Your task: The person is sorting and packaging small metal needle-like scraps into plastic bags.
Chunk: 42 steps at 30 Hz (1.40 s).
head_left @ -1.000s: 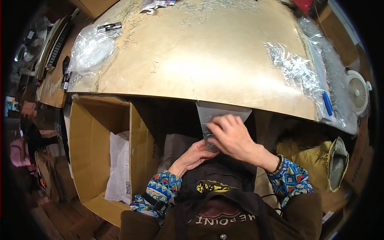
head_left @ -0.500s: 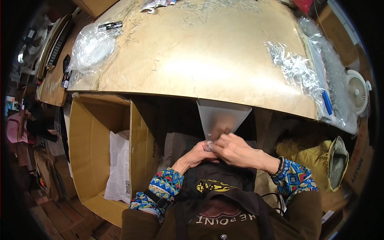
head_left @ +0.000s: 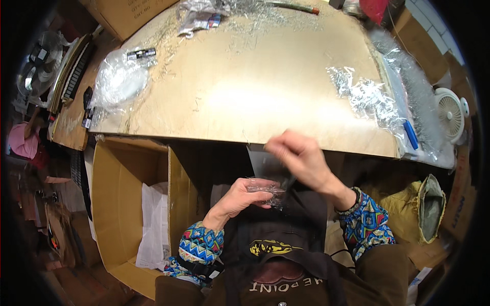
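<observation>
While raised, right hand (head_left: 301,160) pinches clear bag (head_left: 268,166).

Held below the table edge: a clear plastic bag (head_left: 265,162), thin and see-through, upright, pinched at its top. Just beneath it, a small crumpled clear wrap (head_left: 265,188) with glinting silvery bits, gripped between fingertips, close above the dark lap.

We see a pale tan table (head_left: 245,97), a brown cardboard box (head_left: 122,204), silver tinsel (head_left: 367,97), a blue pen (head_left: 411,135), and multicoloured zigzag sleeve cuffs (head_left: 199,245).
</observation>
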### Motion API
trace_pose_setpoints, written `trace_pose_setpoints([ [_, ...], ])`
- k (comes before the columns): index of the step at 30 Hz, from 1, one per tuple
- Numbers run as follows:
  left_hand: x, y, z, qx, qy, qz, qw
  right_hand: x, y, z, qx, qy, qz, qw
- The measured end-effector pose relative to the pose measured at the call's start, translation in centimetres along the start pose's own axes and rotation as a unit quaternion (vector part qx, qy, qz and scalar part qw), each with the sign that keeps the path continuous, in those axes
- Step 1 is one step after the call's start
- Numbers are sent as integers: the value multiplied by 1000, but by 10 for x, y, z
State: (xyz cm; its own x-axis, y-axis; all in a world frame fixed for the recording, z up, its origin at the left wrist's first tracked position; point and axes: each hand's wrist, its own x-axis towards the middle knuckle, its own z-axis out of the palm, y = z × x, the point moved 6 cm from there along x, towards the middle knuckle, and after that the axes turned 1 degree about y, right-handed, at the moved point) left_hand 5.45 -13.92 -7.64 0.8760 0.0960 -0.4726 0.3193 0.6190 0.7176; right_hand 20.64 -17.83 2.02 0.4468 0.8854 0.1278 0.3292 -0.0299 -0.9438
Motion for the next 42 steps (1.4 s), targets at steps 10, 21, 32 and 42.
trace_pose_setpoints([
  [10, 7, 62, 2, 128, 33, 147, 980, 23, -48, 32, -153, -150, -249, 945],
  [21, -2, 65, -2, 5, -3, 143, 990, 20, -78, 23, -237, -150, -311, 908],
  [32, 1, 59, 2, -22, -17, 111, 993, 26, -35, -30, -128, 71, -212, 966],
  [42, 3, 30, 11, 29, 3, 28, 999, 35, 36, -60, -466, 62, -200, 860],
])
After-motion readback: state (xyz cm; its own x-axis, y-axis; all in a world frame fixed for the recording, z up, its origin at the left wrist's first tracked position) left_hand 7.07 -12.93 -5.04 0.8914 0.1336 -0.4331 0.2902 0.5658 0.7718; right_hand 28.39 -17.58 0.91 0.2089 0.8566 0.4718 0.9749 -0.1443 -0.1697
